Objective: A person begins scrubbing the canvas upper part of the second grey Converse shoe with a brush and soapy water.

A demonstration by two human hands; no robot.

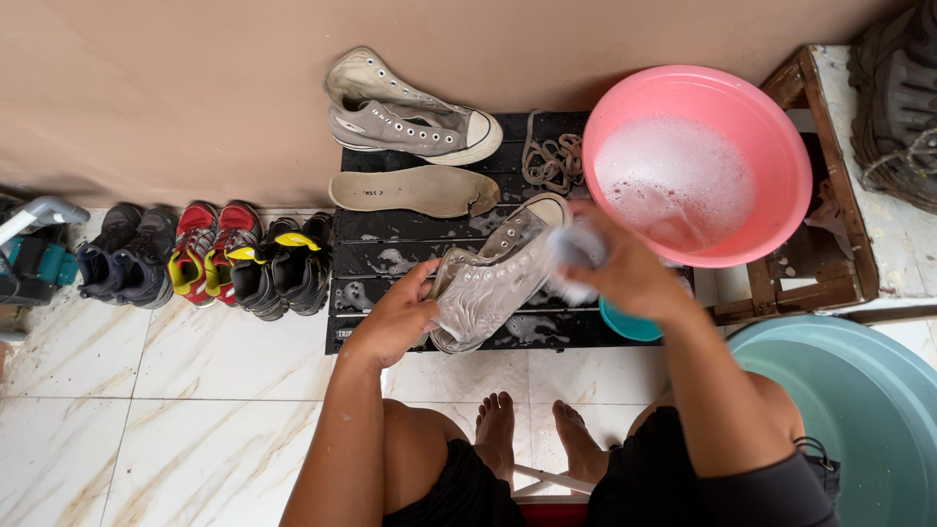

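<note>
Marble-tiled floor [146,390] by a tan wall, with a low black slatted rack [390,256] at frame centre.

The left hand [395,317] is closed on the heel of a soapy grey high-top sneaker [488,283] over the rack; the right hand [630,273] presses a blurred scrubber against its toe, grip closed. Its lathered mate [410,122], an insole [410,190] and laces [551,161] lie above, unrinsed. A pink basin [781,127] of suds sits upper right; other shoes [205,259] line the left.
</note>
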